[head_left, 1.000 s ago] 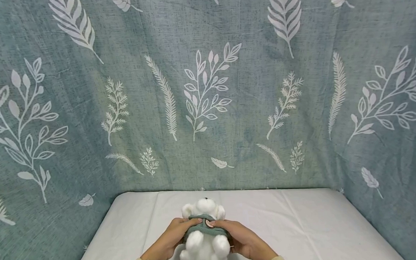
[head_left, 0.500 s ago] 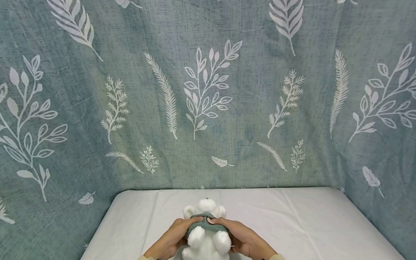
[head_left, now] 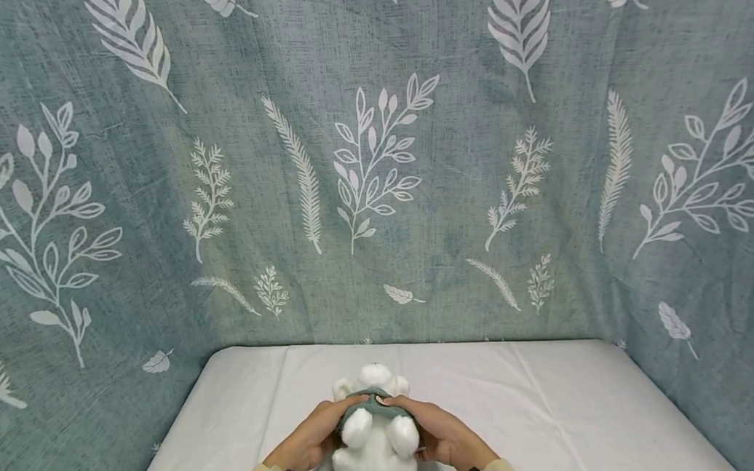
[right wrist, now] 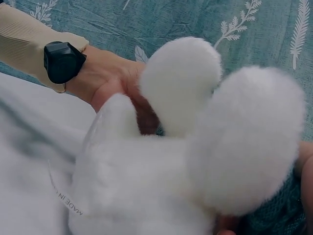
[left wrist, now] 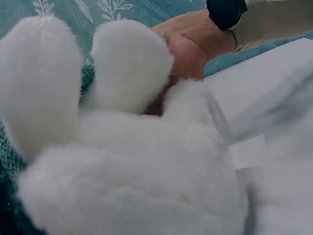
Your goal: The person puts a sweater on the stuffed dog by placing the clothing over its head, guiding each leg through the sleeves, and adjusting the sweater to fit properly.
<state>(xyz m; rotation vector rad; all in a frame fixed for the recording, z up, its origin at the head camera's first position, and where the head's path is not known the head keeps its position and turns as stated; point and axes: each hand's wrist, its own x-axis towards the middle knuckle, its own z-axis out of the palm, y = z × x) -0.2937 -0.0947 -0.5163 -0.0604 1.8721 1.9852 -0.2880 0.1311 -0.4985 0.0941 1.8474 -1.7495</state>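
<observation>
In the head view, a white plush toy [head_left: 374, 451] lies on its back on the near edge of a white-covered table [head_left: 560, 412], its head pointing away toward the leaf-printed teal curtain [head_left: 371, 155] and its two feet raised toward the camera. The left hand [head_left: 309, 441] grips the toy's left flank and the right hand [head_left: 440, 435] grips its right flank; the fingertips of both curl onto a grey-green knitted garment [head_left: 362, 404] wrapped round the toy's middle. Cream sleeves and dark wrist straps show at the bottom edge.

In the left wrist view, the plush toy [left wrist: 132, 166] fills the frame, two rounded feet up. Behind it the right hand [left wrist: 190, 46] presses against its side, and a strip of the knitted garment [left wrist: 88, 78] shows between the feet.

In the right wrist view, the plush toy [right wrist: 195, 147] again fills the frame. The left hand [right wrist: 110, 81] clasps its far side, with a black wrist device [right wrist: 62, 61] next to the cream sleeve. A printed label ribbon [right wrist: 68, 203] hangs from the toy's underside.
</observation>
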